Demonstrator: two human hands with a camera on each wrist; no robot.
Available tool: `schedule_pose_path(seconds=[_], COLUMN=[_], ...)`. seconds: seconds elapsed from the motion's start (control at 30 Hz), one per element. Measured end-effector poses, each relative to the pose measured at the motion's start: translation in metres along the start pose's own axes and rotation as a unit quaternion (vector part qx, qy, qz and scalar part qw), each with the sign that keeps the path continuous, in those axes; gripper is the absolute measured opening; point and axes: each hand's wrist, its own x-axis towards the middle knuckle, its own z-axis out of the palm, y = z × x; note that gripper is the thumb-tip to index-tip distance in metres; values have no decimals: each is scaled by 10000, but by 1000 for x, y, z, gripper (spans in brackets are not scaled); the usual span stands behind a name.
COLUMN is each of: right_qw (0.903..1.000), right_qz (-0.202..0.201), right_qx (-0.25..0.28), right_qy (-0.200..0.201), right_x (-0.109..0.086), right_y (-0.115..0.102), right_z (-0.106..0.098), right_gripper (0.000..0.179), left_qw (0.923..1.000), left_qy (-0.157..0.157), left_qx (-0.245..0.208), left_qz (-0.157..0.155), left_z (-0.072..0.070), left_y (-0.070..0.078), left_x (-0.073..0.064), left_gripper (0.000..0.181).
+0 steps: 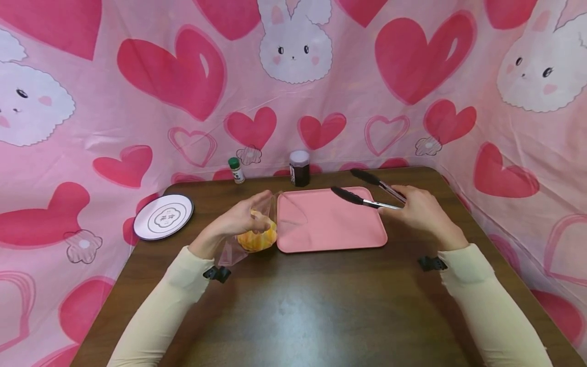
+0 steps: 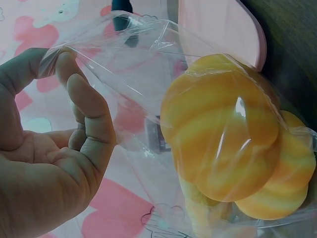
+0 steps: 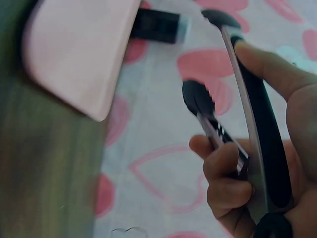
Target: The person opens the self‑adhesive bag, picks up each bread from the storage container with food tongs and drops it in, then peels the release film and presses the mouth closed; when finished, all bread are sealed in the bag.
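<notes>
Left hand (image 1: 245, 216) pinches the edge of a clear plastic bag (image 2: 131, 89), presumably to hold it spread; ridged golden-yellow bread-like rolls (image 2: 223, 129) sit inside, just beside a flat pink rectangular tray (image 1: 330, 219). Right hand (image 1: 424, 210) grips black-and-silver tongs (image 1: 369, 203), thumb on one arm, fingers on the other, tips apart, likely for control. Dark wood-grain worktop (image 1: 293, 306); round white dark-rimmed plate (image 1: 163, 216) far left. Pink heart-and-rabbit cloth (image 1: 353, 86) walls the space.

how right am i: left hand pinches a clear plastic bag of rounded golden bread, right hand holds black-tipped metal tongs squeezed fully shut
Not quite: the head view shows the black-tipped metal tongs spread open, not shut. The right hand does hold them, and the left hand pinches the clear plastic bag of rounded golden bread.
</notes>
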Motion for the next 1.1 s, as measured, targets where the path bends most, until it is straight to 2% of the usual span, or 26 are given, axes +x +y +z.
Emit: schedule_pose_path(seconds=[0.17, 0.33, 0.57, 0.73, 0.87, 1.1], right_qw=[9985, 9938, 9870, 9809, 9767, 9753], right_qz=[552, 1025, 1396, 1708, 1836, 1806], right_qx=[49, -63, -314, -299, -291, -392], right_qy=[-51, -428, -731, -881, -1068, -1207], right_x=[0, 1, 1, 0, -1, -1], right_y=[22, 39, 60, 70, 75, 78], right_z=[6, 10, 18, 23, 27, 34], right_gripper=[81, 95, 98, 103, 103, 96], left_qw=[10000, 10000, 10000, 9999, 9999, 9999], left_qy=[-10, 14, 1, -22, -38, 34], left_qx=[5, 44, -48, -114, -156, -153], left_qz=[-12, 19, 25, 37, 54, -14], left_z=[0, -1, -2, -2, -3, -3], left_y=[0, 1, 1, 1, 1, 1], left_x=[0, -1, -2, -2, -2, -4], left_gripper=[92, 92, 92, 92, 92, 92])
